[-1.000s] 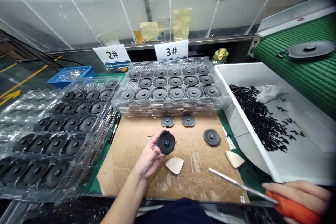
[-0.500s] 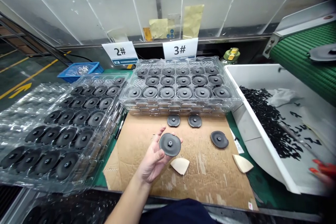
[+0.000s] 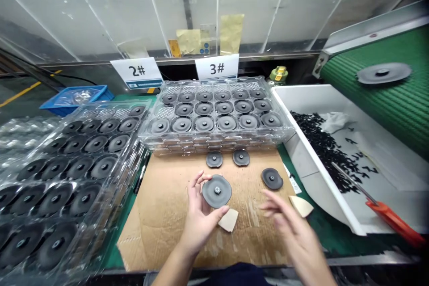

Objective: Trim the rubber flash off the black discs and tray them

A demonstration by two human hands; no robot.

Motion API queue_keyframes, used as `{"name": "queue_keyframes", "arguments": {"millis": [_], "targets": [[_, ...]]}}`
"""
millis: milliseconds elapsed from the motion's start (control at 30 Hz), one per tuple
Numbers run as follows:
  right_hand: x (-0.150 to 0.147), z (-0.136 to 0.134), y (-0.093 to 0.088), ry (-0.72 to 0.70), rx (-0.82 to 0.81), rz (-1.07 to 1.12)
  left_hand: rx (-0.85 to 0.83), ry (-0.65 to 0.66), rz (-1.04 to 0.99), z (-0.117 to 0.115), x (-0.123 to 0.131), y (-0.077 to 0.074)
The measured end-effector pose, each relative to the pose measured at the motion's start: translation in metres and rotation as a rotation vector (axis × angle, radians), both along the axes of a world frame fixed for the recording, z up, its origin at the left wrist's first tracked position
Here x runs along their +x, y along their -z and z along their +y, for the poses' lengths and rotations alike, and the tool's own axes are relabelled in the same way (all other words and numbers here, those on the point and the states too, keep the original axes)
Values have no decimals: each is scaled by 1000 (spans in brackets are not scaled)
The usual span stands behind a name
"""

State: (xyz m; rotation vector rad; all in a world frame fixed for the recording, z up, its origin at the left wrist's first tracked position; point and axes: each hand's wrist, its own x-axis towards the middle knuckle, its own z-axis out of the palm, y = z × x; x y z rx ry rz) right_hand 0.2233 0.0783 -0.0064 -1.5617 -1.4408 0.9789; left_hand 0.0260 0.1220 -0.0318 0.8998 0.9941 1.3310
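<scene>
My left hand (image 3: 197, 212) grips a dark grey round disc (image 3: 217, 191) by its edge, with the raised centre hub facing up. My right hand (image 3: 288, 223), somewhat smeared by motion, is held over the cardboard (image 3: 167, 232) with fingers stretched out and nothing in them. Just beyond it lies another disc (image 3: 272, 179). Two more, a left disc (image 3: 214, 159) and a right disc (image 3: 241, 157), rest near the trays. A cream wedge-shaped piece (image 3: 229, 220) is partly behind my left thumb, and a second cream piece (image 3: 300, 206) lies at the right.
Stacked clear trays (image 3: 214, 136) of discs stand behind the cardboard; more disc trays (image 3: 124, 161) fill the left. At right, a white bin (image 3: 318, 178) holds small black scraps and a red-handled tool (image 3: 395, 223) with a thin metal shaft. Above it, a green conveyor (image 3: 378, 103) carries a disc (image 3: 384, 73).
My right hand has left the red-handled tool at the bin and moved left over the cardboard. My left hand still holds the disc, its thumb now lower. The view has shifted right.
</scene>
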Motion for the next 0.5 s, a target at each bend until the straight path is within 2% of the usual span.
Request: {"name": "queue_keyframes", "arguments": {"millis": [33, 133, 267, 400, 500], "targets": [[-15, 12, 1, -97, -27, 76, 11, 13, 33, -2, 2, 0], [-52, 45, -3, -191, -67, 200, 59, 58, 108, -1, 2, 0], [-73, 78, -13, -188, 22, 32, 234, 44, 176, 19, -6, 1], [-79, 112, -31, -215, 129, -103, 383, -126, 211, 53, -28, 16], [-96, 149, -53, -250, 215, -221, 319, -214, 272, 74, -51, 32]]}}
